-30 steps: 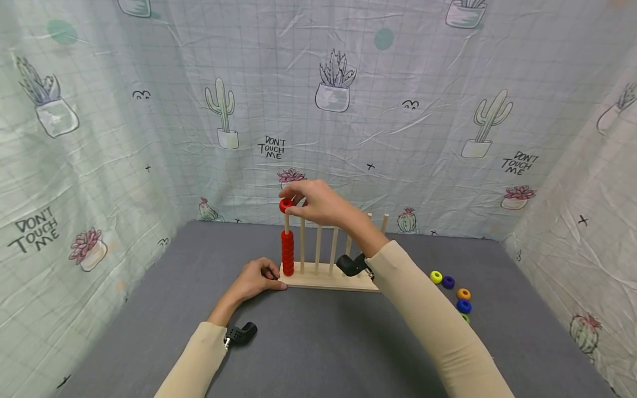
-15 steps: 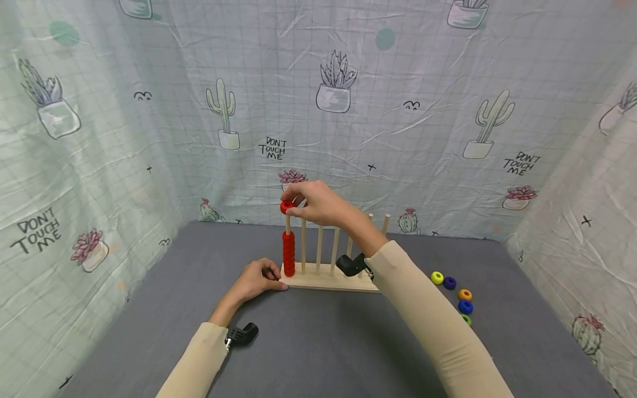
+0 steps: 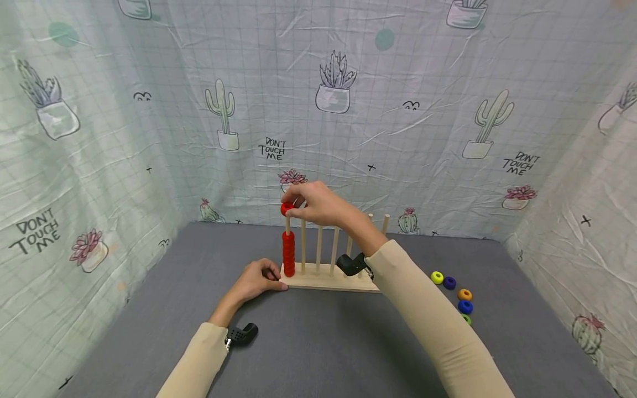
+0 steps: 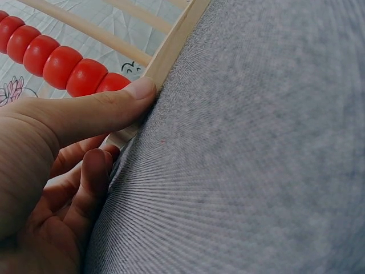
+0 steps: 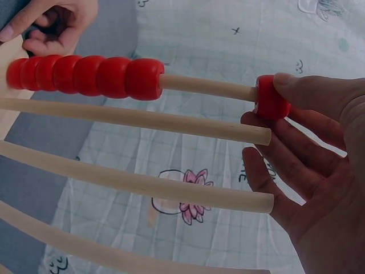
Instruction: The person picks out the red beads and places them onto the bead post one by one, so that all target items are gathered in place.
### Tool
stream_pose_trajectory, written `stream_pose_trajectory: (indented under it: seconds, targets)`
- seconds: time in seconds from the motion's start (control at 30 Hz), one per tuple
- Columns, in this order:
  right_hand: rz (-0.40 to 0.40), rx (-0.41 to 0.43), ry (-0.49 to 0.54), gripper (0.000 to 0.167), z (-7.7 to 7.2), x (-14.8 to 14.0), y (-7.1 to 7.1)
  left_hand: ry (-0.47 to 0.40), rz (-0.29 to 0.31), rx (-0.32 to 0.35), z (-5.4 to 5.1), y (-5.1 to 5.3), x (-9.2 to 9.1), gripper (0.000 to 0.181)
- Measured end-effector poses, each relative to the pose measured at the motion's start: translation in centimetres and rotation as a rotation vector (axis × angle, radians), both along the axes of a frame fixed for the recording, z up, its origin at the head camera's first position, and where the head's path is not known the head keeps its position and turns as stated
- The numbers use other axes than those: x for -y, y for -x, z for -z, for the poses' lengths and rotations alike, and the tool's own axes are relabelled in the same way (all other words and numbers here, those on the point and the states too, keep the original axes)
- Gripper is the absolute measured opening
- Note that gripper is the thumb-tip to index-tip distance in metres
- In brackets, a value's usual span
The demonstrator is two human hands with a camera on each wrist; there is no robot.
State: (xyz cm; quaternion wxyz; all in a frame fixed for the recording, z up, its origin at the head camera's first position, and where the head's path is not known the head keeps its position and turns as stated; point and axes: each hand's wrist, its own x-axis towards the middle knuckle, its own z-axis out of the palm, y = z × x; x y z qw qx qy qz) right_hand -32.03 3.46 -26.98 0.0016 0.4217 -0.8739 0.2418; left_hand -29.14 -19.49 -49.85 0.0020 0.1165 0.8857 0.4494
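Note:
My right hand (image 3: 320, 204) pinches a red bead (image 5: 270, 97) between thumb and fingers at the top of the leftmost peg (image 5: 208, 87). The peg enters the bead from below, with a bare stretch of wood under it. Lower on that peg, several red beads (image 3: 288, 254) form a stack down to the base. My left hand (image 3: 255, 281) holds the left end of the wooden bead stand (image 3: 323, 283), its thumb on the front edge and its fingers curled at the end. In the left wrist view the stacked beads show just beyond the thumb.
Several bare pegs (image 3: 318, 249) rise from the stand to the right, partly behind my right forearm. Loose beads lie on the grey table (image 3: 318, 342) at the right: yellow (image 3: 437, 277), purple (image 3: 449, 283), orange (image 3: 465, 295), blue (image 3: 465, 307) and green. A printed curtain (image 3: 348, 138) surrounds the table.
The pinched red bead has come down very slightly at the peg's top. My left hand keeps its hold on the stand's end, and the stack looks unchanged.

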Motion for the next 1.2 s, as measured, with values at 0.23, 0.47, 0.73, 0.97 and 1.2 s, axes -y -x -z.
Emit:
stream_pose_trajectory:
  seconds: [0.23,0.47,0.73,0.97,1.2]
  targets:
    - [-0.004,-0.002,-0.003,0.026,0.1,-0.1,0.1,-0.005,0.005,-0.001,0.0,-0.1,0.0,0.032]
    - [-0.007,-0.006,-0.007,0.026,0.2,-0.1,0.1,-0.013,0.007,-0.002,-0.1,-0.1,0.0,0.032]
    - [0.003,-0.009,-0.020,0.030,0.0,-0.4,0.1,-0.011,0.003,0.004,0.1,-0.1,0.1,0.032]
    - [-0.003,-0.023,0.008,0.033,-0.4,-1.7,-0.3,-0.010,-0.008,-0.004,0.2,0.0,0.1,0.032]
    - [-0.004,-0.152,0.042,0.029,-0.4,-4.0,-1.6,-0.017,-0.003,-0.001,0.0,-0.2,0.0,0.032]
